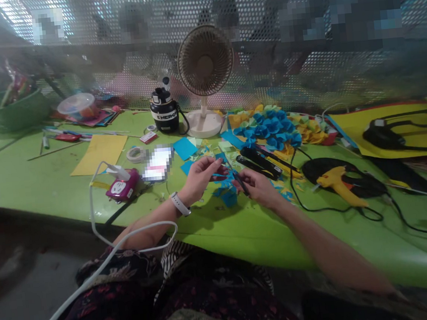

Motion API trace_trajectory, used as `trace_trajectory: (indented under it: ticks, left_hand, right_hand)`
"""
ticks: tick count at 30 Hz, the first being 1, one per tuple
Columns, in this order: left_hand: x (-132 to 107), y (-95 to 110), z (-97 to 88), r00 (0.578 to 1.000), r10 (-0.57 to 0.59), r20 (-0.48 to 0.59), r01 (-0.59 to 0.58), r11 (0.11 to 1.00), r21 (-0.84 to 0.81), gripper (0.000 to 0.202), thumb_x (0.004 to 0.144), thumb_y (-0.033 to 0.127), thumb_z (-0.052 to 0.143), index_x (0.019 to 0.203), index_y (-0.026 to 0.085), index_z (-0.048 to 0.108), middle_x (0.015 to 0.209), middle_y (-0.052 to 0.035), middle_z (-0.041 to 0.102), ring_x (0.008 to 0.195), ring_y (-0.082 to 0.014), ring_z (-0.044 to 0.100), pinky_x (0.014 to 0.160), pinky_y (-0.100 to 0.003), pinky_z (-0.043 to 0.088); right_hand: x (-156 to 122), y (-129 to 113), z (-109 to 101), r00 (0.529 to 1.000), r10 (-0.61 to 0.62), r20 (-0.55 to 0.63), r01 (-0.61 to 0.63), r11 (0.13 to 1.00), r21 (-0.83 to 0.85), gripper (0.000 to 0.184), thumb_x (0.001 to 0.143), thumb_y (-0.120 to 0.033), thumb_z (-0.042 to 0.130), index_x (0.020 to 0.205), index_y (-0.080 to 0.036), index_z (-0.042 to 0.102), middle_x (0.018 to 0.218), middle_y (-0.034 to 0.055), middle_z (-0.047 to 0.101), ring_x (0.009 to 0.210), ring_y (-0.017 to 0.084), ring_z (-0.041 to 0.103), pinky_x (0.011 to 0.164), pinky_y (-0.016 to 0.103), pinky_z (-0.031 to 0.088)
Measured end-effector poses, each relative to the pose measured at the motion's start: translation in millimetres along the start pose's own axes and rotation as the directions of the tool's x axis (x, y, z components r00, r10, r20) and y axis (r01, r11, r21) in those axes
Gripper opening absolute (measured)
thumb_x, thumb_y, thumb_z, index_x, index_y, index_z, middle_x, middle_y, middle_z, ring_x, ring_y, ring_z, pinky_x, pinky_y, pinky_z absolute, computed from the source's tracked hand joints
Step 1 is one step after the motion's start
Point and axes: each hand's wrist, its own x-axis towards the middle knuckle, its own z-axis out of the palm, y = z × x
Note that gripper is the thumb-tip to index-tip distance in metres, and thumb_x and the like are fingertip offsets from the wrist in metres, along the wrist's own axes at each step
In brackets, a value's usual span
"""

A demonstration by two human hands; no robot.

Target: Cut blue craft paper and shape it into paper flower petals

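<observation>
From here I see the left hand [200, 178] pinching a bit of blue paper [228, 175] at its fingertips, and the right hand [259, 188] gripping black-handled scissors [242, 183]. The paper sits between the two hands, right at the blades — whether they touch it, I can't tell. Blue scraps [229, 198] lie on the green table [220, 239] just below — the black stapler [258, 162] rests beyond the right hand.

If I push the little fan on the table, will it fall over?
Pushed up high, the fan might tip, because its big round head sits on a thin neck. Pushed low, it may just slide, since its round base spreads wider than the neck.
</observation>
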Motion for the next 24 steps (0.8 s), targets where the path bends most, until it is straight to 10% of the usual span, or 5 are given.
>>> trace_trajectory:
  ticks: [24]
  left_hand:
    - [4.5, -2.2, -7.9, 0.998, -0.009, 0.066, 0.004, 0.998, 0.069, 0.049, 0.066, 0.053, 0.086, 0.083, 0.012, 0.064, 0.075, -0.0043, 0.072, 0.069, -0.0139, 0.071, 0.065, -0.027, 0.060]
  right_hand:
    - [-2.7, -5.8, -5.1, 0.999, 0.038, 0.032, -0.038, 0.999, 0.011, 0.057, 0.064, -0.072, 0.076, 0.073, -0.021, 0.052, 0.064, -0.0020, 0.056, 0.057, 0.013, 0.049, 0.054, 0.028, 0.037]
